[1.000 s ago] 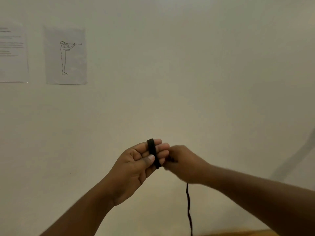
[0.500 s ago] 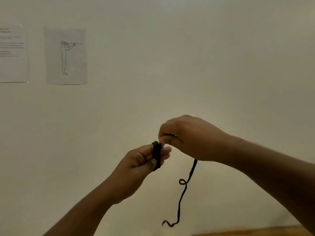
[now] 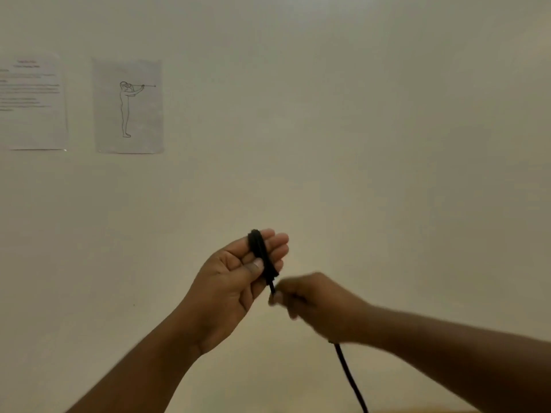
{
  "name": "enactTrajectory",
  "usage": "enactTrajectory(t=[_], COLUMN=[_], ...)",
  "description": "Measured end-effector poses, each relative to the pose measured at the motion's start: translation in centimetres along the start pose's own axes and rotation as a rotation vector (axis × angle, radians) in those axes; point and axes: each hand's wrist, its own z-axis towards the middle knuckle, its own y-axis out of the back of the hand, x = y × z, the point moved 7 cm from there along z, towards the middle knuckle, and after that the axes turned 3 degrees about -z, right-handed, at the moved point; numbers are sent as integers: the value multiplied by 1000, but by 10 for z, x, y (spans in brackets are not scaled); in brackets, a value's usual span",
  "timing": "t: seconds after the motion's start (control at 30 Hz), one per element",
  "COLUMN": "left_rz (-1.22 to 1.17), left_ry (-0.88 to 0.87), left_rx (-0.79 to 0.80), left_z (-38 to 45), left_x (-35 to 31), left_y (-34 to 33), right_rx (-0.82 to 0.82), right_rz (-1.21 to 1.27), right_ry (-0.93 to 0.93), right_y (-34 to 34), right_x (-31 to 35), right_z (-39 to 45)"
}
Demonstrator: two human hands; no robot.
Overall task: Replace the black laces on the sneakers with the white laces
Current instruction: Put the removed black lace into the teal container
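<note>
A black lace (image 3: 262,257) is wound in several turns around the fingers of my left hand (image 3: 235,278), which is raised in front of the wall with its thumb pressing the coil. My right hand (image 3: 313,305), blurred, sits just below and to the right and pinches the lace where it leaves the coil. The loose tail hangs down from under my right hand and runs out of the bottom of the picture. No sneakers and no white laces are in view.
A plain pale wall (image 3: 357,144) fills the view. Two paper sheets are stuck on it at upper left, a printed text sheet (image 3: 32,99) and a line drawing of a standing figure (image 3: 128,106). A strip of wooden surface (image 3: 417,410) shows at the bottom edge.
My right hand dropped from above the coil to below and right of it, carrying the lace around my left fingers. The hanging tail now drops straight down.
</note>
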Motion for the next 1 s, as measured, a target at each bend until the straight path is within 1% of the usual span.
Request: enactTrajectory(t=[0.07, 0.13, 0.23, 0.33, 0.4, 0.47, 0.53, 0.6, 0.73, 0.8, 0.87, 0.93, 1.0], left_rz=[6, 92, 228, 419, 503, 532, 516, 451, 242, 154, 72, 13, 73], left_ry=[-50, -69, -61, -76, -63, -12, 50, 112, 163, 151, 101, 38, -29], left_rx=[-71, -110, -159, -195, -155, -94, -27, 18, 49, 55, 8, -87, -171], left_z=[5, 7, 3, -2, -4, -6, -9, -11, -15, -17, -16, -11, -7], left_x=[-9, -10, 0, 5, 10, 22, 32, 40, 38, 33, 24, 15, 7], left_y=[13, 22, 36, 47, 43, 32, 19, 10, 3, 1, 3, 16, 34], right_rx=[136, 163, 54, -83, -161, -206, -214, -214, -171, -111, -48, 43, 165], right_rz=[9, 124, 236, 366, 393, 305, 195, 134, 90, 137, 149, 43, -27], right_ry=[-6, 0, -2, -27, -68, -79, -74, -78, -92, -105, -115, -79, -7], right_y=[-30, -35, -7, 31, 53, 70, 76, 77, 61, 40, 14, -12, -32], right_x=[8, 21, 38, 44, 39, 33, 30, 23, 3, -7, -11, -1, 19], right_z=[-23, -38, -37, -19, -2, 15, 31, 41, 52, 49, 36, 14, -11])
